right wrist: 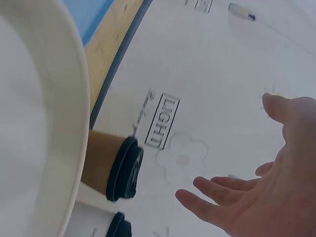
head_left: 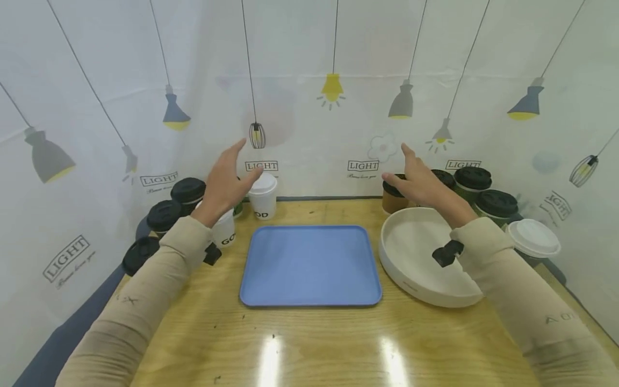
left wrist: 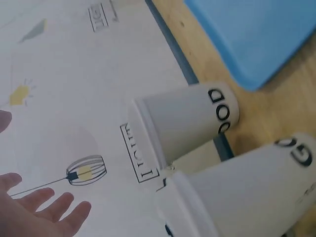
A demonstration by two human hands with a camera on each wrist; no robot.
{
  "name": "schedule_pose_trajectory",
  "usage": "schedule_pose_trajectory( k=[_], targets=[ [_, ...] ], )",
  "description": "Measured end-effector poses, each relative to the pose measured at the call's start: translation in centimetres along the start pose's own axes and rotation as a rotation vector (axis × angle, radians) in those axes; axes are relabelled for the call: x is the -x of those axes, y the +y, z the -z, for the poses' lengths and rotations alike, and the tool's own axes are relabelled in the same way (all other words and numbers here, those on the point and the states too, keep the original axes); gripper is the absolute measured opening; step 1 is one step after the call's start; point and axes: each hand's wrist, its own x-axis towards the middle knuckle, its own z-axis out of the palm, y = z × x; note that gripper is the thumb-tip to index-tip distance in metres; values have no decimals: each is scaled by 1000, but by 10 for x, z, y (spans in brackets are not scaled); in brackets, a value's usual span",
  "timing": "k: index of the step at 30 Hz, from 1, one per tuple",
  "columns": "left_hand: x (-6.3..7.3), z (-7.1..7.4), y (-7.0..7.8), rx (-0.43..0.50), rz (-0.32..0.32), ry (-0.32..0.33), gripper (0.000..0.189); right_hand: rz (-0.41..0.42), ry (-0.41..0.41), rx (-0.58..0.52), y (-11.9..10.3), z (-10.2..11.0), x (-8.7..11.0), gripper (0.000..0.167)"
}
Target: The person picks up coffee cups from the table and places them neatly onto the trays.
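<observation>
My left hand [head_left: 226, 183] is raised above the white paper cups at the left, fingers spread and holding nothing. Beneath it stand a lidded white cup [head_left: 264, 200] and a second white cup [head_left: 224, 230] partly covered by the wrist. The right hand [head_left: 425, 183] hovers over the far side of a round cream tray [head_left: 416, 252], also holding nothing, thumb apart from the fingers. Behind that hand, a brown cup [right wrist: 104, 160] with a black lid shows in the right wrist view. Between the two arms a blue rectangular tray [head_left: 311, 266] lies flat with nothing on it.
Several black-lidded cups [head_left: 164, 216] line the table's left edge. More dark-lidded cups [head_left: 473, 181] and a white-lidded cup [head_left: 533, 239] stand at the right, behind the round tray. A white printed curtain [head_left: 309, 107] encloses the wooden table [head_left: 309, 344].
</observation>
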Motion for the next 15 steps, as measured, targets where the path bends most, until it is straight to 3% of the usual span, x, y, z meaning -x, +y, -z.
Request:
schedule_pose_trajectory(
  k=[5, 11, 15],
  targets=[
    [27, -6, -1, 118, 13, 4, 78, 41, 0, -75, -14, -19, 18, 96],
    [56, -11, 0, 250, 26, 12, 69, 28, -39, -261, -22, -43, 40, 94],
    [74, -14, 0, 288, 72, 0, 62, 39, -64, -288, -27, -59, 49, 91]
  ],
)
